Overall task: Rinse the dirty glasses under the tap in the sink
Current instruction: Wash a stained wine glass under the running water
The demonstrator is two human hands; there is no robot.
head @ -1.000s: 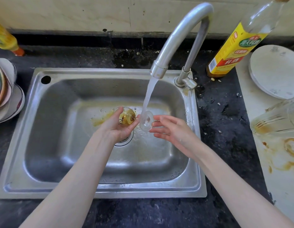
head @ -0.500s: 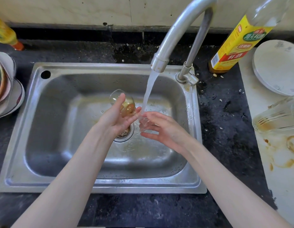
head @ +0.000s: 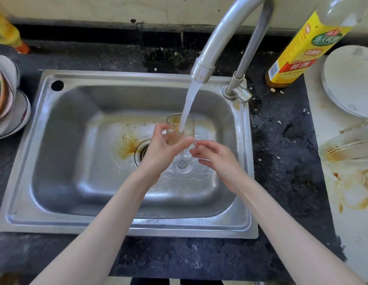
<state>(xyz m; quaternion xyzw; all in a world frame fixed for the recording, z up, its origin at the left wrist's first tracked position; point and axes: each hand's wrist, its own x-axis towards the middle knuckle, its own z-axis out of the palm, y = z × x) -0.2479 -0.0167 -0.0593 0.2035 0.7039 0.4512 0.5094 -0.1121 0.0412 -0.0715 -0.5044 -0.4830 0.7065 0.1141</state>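
Note:
A stemmed wine glass [head: 180, 128] with brownish residue stands upright under the tap's [head: 201, 72] running stream, and the water falls into its bowl. My left hand [head: 164, 148] grips the bowl from the left, fingers and thumb curled round it. My right hand [head: 215, 155] sits just right of the stem with fingers loosely bent, fingertips near the glass; contact is unclear. The glass's round foot [head: 182, 166] shows below my hands. All of this is above the steel sink [head: 61, 161], which has a brown stain beside the drain [head: 143, 152].
A second dirty glass [head: 349, 142] lies on its side on the stained white board at right. A yellow-labelled bottle [head: 302, 52] stands behind the sink's right corner, a white plate [head: 352, 83] beside it. Stacked dishes [head: 8, 99] sit on the left; a yellow bottle [head: 8, 33] far left.
The glass was turned from foot-under-the-stream to upright, and moved right so the water now pours into its bowl. My left hand moved with it; brown liquid spilled near the drain.

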